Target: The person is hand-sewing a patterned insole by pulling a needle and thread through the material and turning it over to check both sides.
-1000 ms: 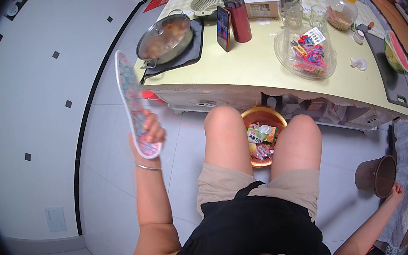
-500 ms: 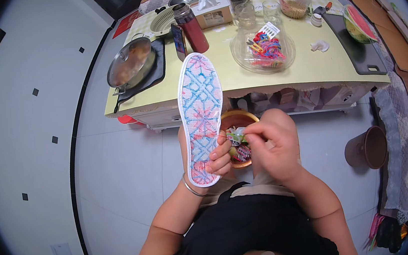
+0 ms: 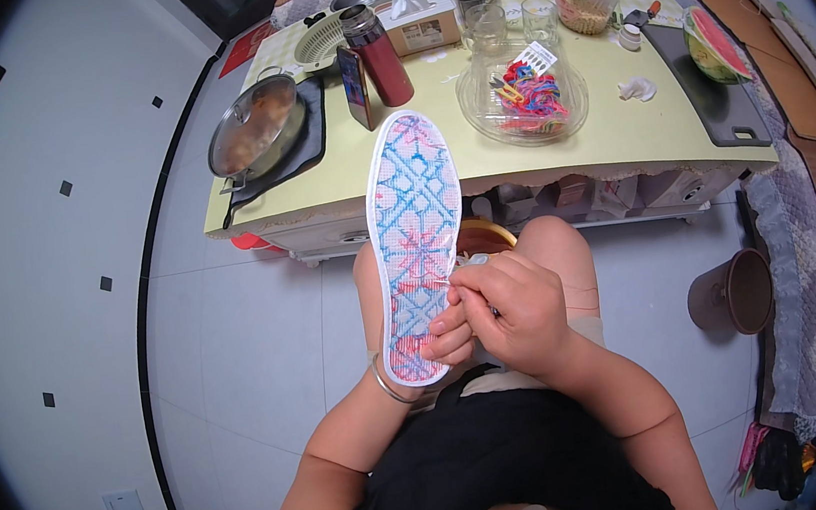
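An embroidered shoe insole, white-edged with a blue and pink cross-stitch pattern, stands tilted up above my lap. My left hand is closed on its right edge near the lower end, fingers over the patterned face and thumb mostly hidden. My right hand pinches a thin, pale sewing needle that meets the patterned face near the right edge. A fine red thread trails over my right leg. Beyond the hands, a round yellow-rimmed basket is mostly covered.
On the table stand a lidded pan, a propped phone, a red flask, and a clear plastic tray of coloured threads. A cut watermelon rests at right. A brown bin stands on the floor.
My right hand has moved left and in to the insole, bringing the needle to its face. The insole has shifted slightly right and down, and the basket's contents are now mostly hidden.
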The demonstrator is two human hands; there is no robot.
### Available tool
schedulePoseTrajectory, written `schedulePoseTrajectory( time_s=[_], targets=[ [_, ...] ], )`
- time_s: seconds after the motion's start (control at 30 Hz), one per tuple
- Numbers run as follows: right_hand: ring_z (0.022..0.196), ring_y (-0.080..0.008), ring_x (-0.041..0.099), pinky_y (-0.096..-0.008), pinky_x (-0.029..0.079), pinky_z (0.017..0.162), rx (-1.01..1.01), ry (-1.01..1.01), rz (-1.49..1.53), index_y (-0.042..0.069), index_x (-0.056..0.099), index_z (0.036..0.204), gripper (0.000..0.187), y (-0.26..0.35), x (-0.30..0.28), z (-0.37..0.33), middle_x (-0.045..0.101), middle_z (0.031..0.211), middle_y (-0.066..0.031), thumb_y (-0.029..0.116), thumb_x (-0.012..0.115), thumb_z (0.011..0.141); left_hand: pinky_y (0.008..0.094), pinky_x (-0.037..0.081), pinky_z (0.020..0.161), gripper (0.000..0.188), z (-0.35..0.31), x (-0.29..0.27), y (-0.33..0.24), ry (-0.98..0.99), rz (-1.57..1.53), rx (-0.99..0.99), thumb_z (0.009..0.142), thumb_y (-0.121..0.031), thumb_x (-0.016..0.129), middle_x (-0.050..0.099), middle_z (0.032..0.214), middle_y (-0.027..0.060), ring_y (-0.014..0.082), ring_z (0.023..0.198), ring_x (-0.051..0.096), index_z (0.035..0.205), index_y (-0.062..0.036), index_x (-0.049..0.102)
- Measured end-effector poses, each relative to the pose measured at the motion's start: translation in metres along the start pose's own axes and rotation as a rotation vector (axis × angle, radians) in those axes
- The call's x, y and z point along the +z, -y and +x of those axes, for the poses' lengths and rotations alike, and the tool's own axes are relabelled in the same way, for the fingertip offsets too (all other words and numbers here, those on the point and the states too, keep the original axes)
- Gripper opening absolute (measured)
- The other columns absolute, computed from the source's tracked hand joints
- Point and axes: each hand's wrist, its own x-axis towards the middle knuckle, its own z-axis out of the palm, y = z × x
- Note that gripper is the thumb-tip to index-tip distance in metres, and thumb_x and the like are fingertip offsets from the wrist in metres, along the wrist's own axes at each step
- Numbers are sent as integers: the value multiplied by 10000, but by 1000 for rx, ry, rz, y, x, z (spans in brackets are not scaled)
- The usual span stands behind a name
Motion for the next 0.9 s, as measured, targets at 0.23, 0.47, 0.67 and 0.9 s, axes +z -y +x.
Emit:
schedulePoseTrajectory(
  time_s=[0.23,0.47,0.67,0.9],
  targets=[
    [581,-228,569,-318,449,525,-17,-1,-15,22,615,854,151,-2,-2,-3,605,691,-65,-51,618,721,293,222,300,681,-3,-13,1,21,-25,0,834,-633,269,414,498,83,175,299,313,746,3,497],
    [579,-233,570,-320,450,522,-18,-17,4,22,615,852,158,0,-2,-1,604,692,-70,-54,624,714,288,242,314,618,1,-25,3,164,37,-3,875,-581,296,418,505,78,174,310,330,791,-4,501],
    [578,-243,570,-326,454,523,-32,6,-36,25,614,845,159,1,-6,-3,599,682,-71,-49,620,705,284,250,325,567,-5,25,7,-220,208,91,893,-528,321,419,515,80,173,317,334,802,2,502],
    [587,-241,546,-346,444,521,-29,-26,-50,39,604,827,142,2,-6,-3,558,670,-62,-16,605,696,272,276,354,493,-10,-3,11,-90,85,74,912,-456,361,436,561,77,163,346,350,869,10,514]
  ],
)
